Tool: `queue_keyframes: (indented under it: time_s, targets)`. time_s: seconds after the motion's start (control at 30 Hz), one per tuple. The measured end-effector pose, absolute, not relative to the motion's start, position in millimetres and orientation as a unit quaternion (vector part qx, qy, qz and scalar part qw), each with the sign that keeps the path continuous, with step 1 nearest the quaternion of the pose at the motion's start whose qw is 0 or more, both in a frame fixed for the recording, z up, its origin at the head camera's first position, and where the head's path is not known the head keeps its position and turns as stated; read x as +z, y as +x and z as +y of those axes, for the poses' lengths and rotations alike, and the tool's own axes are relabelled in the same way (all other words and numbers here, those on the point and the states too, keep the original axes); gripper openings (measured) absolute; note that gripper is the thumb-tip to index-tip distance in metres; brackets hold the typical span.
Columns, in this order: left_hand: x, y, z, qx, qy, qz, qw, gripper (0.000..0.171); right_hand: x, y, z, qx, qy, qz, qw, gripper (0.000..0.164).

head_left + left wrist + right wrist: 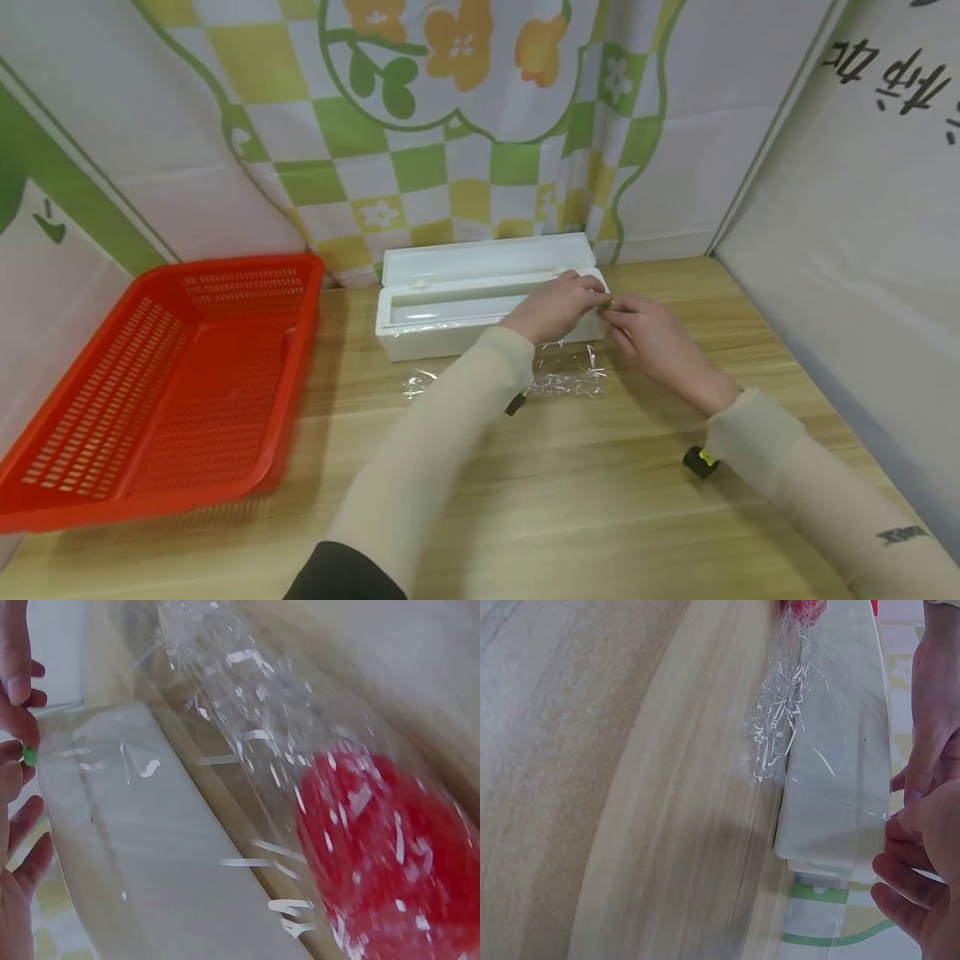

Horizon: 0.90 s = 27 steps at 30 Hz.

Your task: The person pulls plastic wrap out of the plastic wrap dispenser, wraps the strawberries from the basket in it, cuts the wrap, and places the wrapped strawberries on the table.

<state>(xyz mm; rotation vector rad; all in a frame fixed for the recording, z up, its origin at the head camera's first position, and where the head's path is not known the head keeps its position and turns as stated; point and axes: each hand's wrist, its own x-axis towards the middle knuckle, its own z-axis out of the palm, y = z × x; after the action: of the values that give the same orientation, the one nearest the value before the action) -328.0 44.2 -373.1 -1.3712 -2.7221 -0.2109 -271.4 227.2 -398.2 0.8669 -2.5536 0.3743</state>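
Observation:
A long white box (420, 342), its lid (487, 260) tipped back, stands by the curtain. At its right end my left hand (558, 304) and right hand (652, 337) meet fingertip to fingertip. Between them both pinch a small green piece (30, 755) at the box's edge. Clear cling film (776, 712) drapes down the box front and bunches on the table. In the left wrist view a red thing (382, 847) lies under or within the film; my left forearm hides it from the head view.
A red plastic basket (273, 442) stands on the left of the wooden table (562, 517), with a small red thing (288, 342) at its inner right wall. A checked floral curtain (420, 167) hangs behind the box. A white wall panel (847, 233) runs along the right side.

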Motion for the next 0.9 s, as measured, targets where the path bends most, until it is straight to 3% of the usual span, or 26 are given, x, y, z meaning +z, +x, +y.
queue_keyframes:
  time_s: [0.27,0.9]
  targets:
    - [-372.8,-330.1,48.9,-0.078,-0.445,-0.889,0.076,0.023,-399.1,-274.1,225.3,0.135,0.31,-0.918,0.207,0.017]
    - [-372.2,-331.8,56.0,-0.116,-0.377,-0.915,0.082,0.019,-391.2,-278.8,221.1,0.129,0.296,-0.928,0.185,0.017]
